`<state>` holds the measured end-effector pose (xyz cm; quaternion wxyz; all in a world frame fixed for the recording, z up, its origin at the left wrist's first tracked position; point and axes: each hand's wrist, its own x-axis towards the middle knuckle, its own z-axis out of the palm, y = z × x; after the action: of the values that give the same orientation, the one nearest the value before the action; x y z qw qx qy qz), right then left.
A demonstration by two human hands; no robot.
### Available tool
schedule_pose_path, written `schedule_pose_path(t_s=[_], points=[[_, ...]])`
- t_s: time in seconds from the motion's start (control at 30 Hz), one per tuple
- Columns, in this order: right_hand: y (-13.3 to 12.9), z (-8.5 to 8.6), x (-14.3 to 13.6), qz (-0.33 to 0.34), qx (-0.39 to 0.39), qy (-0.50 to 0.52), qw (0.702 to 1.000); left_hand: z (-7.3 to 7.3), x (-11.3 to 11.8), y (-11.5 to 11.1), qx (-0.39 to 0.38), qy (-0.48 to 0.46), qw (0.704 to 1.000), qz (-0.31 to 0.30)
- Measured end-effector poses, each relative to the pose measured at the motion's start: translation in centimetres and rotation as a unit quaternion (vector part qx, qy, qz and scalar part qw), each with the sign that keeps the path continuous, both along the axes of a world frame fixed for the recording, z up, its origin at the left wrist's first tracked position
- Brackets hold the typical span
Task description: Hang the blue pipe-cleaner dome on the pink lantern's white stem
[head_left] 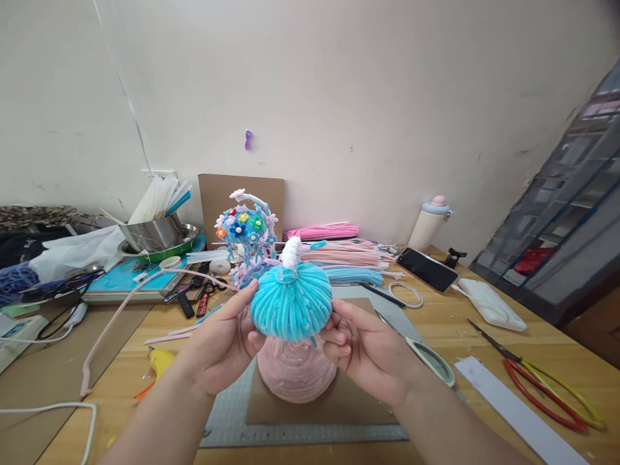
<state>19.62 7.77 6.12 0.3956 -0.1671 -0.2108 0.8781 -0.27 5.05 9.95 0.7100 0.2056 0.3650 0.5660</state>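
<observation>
Between my two hands is a round, ribbed blue pipe-cleaner dome [291,307], with a curled white piece [291,253] standing on its top. My left hand [227,339] grips its left edge. The right edge is pinched by my right hand [363,342], fingers curled under. Directly below lies a pink coiled round base [296,381] on a brown cardboard square [358,403]; the dome hides its upper part, so I cannot tell whether they touch. Behind the dome stands a flower-covered blue pipe-cleaner ornament [245,226].
Bundles of pink and blue pipe cleaners [346,261] lie at the back. Red-and-yellow scissors [537,381], a phone [427,269], a power bank [491,303] and a bottle [427,223] are on the right. A yellow glue gun [162,361] and metal pot [152,234] are left.
</observation>
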Motion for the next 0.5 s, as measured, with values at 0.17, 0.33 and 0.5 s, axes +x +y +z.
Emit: schedule_pose_path(t_s=[0.17,0.33,0.5], points=[[0.11,-0.21,0.12,-0.015,0.004,-0.026,1.000,-0.49,-0.14,-0.11,0.025,0.052,0.998,-0.019],[0.02,-0.55,0.37,-0.023,0.008,-0.037,0.999,-0.57,-0.38,-0.29,0.014,0.125,0.992,-0.012],[-0.10,-0.75,0.47,-0.021,0.018,-0.046,0.999,-0.51,-0.56,-0.42,0.021,0.201,0.979,-0.014]])
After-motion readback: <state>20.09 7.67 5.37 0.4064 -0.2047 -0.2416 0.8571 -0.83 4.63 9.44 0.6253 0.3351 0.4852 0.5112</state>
